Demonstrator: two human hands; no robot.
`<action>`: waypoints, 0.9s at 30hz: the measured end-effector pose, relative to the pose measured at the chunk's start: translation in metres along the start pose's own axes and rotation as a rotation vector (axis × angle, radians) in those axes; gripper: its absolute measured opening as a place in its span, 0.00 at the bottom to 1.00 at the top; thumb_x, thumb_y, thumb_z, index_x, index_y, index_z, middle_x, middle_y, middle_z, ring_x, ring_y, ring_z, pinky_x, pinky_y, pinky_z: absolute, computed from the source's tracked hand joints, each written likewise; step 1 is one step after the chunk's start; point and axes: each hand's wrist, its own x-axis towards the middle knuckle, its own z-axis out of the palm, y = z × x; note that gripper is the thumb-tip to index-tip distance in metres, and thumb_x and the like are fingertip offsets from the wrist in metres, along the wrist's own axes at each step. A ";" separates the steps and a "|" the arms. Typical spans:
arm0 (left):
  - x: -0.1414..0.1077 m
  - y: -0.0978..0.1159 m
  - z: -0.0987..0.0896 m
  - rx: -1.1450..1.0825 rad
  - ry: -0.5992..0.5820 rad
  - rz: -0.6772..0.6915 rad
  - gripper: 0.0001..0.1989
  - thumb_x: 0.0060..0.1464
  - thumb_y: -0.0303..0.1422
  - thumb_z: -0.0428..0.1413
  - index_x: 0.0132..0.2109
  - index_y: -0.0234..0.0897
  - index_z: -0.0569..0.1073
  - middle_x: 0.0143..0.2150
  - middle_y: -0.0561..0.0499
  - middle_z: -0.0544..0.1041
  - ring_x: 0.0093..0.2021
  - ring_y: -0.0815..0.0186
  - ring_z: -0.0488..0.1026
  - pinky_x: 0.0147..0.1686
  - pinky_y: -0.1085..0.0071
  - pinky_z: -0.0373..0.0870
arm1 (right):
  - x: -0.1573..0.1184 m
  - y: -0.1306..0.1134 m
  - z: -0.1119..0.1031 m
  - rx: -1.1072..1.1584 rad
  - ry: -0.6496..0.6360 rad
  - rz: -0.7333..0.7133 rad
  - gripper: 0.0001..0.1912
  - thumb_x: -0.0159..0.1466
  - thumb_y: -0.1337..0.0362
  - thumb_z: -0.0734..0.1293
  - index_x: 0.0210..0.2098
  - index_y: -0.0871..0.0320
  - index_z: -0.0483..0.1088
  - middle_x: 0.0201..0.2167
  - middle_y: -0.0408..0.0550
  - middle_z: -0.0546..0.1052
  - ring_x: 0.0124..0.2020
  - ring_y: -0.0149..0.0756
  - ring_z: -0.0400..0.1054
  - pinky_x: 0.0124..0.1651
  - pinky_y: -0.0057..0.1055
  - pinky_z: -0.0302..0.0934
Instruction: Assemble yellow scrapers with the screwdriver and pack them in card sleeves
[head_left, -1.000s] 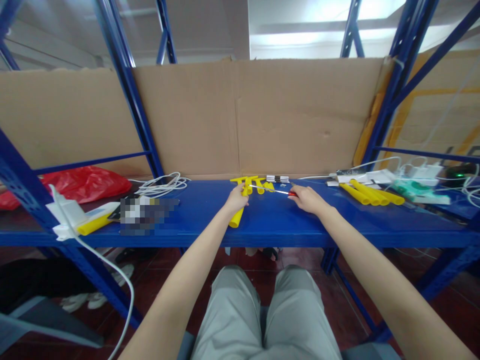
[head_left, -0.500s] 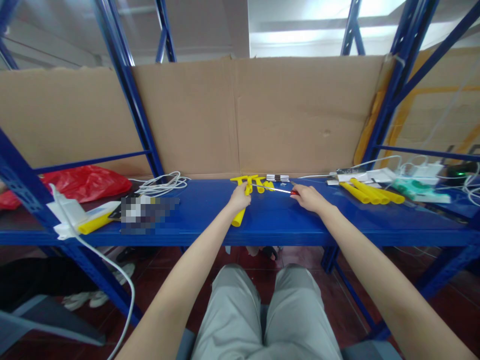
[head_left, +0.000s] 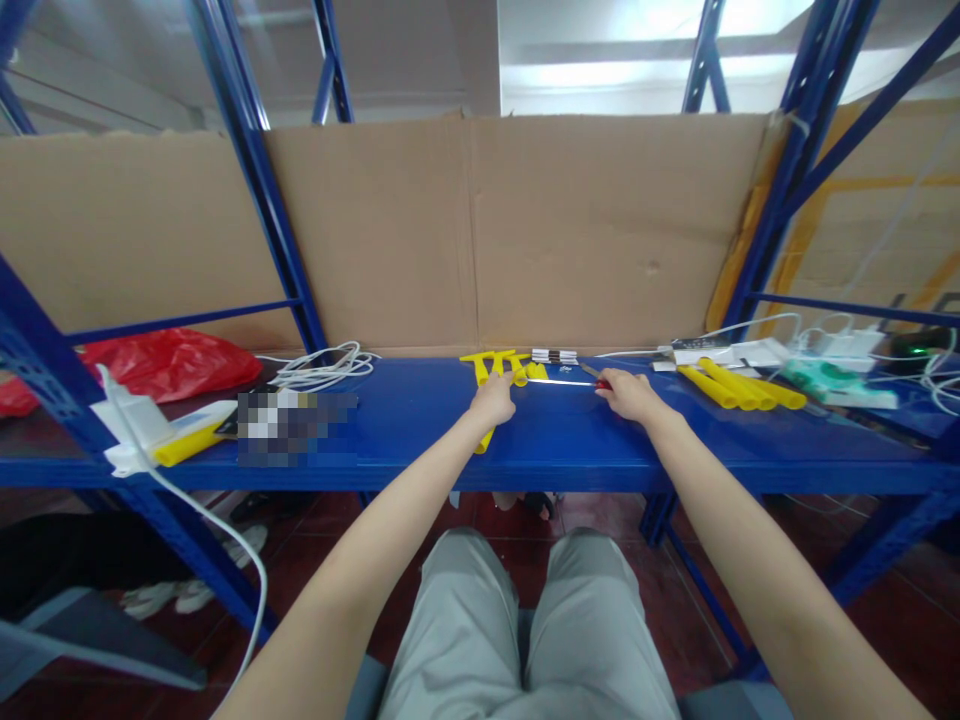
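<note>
My left hand (head_left: 493, 400) is closed around a yellow tube (head_left: 484, 441), whose lower end sticks out below the fingers. The rest of the tube is hidden by the hand. My right hand (head_left: 628, 394) grips the red handle of a screwdriver (head_left: 562, 382), its thin metal shaft pointing left toward my left hand. The shaft's tip is close to the left fingers; whether it touches the tube I cannot tell. Just behind my left hand, several yellow T-shaped pieces (head_left: 481, 368) lie on the blue shelf (head_left: 420, 420).
Small black-and-white parts (head_left: 554, 356) lie at the back. Several yellow tubes (head_left: 739, 386) rest on the right, near a green-and-white item (head_left: 838, 383) and white cables. To the left are a coiled white cable (head_left: 326, 367), a red plastic bag (head_left: 172, 362) and another yellow tube (head_left: 186, 446).
My right hand has drawn the screwdriver a little to the right. My left hand has shifted slightly right and turned, covering more of the yellow tube.
</note>
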 end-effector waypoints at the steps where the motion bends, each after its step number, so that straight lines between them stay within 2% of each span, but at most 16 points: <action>1: -0.001 0.002 0.000 0.024 -0.011 0.004 0.30 0.52 0.21 0.51 0.62 0.40 0.62 0.60 0.41 0.64 0.56 0.55 0.68 0.55 0.65 0.63 | 0.000 0.000 0.000 -0.003 -0.005 0.010 0.12 0.64 0.65 0.58 0.45 0.58 0.67 0.46 0.56 0.74 0.49 0.46 0.66 0.48 0.41 0.54; 9: -0.005 0.013 0.004 0.198 -0.094 0.027 0.26 0.56 0.23 0.47 0.62 0.39 0.61 0.59 0.39 0.62 0.52 0.56 0.70 0.51 0.63 0.66 | -0.001 0.002 0.000 -0.010 -0.026 0.028 0.12 0.64 0.67 0.57 0.45 0.60 0.66 0.47 0.59 0.73 0.51 0.47 0.64 0.53 0.46 0.52; 17: -0.011 0.026 0.008 0.364 -0.081 0.015 0.23 0.60 0.23 0.39 0.60 0.34 0.63 0.60 0.37 0.62 0.53 0.56 0.69 0.48 0.63 0.68 | 0.000 0.003 0.002 -0.029 -0.024 0.026 0.12 0.63 0.68 0.57 0.45 0.59 0.66 0.46 0.58 0.73 0.52 0.47 0.63 0.57 0.54 0.46; 23: -0.009 0.024 0.009 0.380 -0.097 0.015 0.22 0.59 0.24 0.41 0.58 0.33 0.66 0.58 0.35 0.63 0.54 0.57 0.68 0.51 0.63 0.66 | 0.000 0.003 0.002 -0.046 -0.030 0.030 0.13 0.63 0.68 0.57 0.46 0.59 0.66 0.47 0.57 0.72 0.52 0.47 0.62 0.57 0.56 0.45; 27: -0.004 0.024 0.006 0.359 -0.153 -0.013 0.22 0.55 0.25 0.47 0.57 0.32 0.68 0.59 0.34 0.64 0.54 0.54 0.68 0.51 0.63 0.66 | 0.000 0.005 0.003 -0.046 -0.034 0.029 0.13 0.63 0.68 0.57 0.46 0.58 0.66 0.47 0.56 0.72 0.53 0.46 0.62 0.57 0.57 0.43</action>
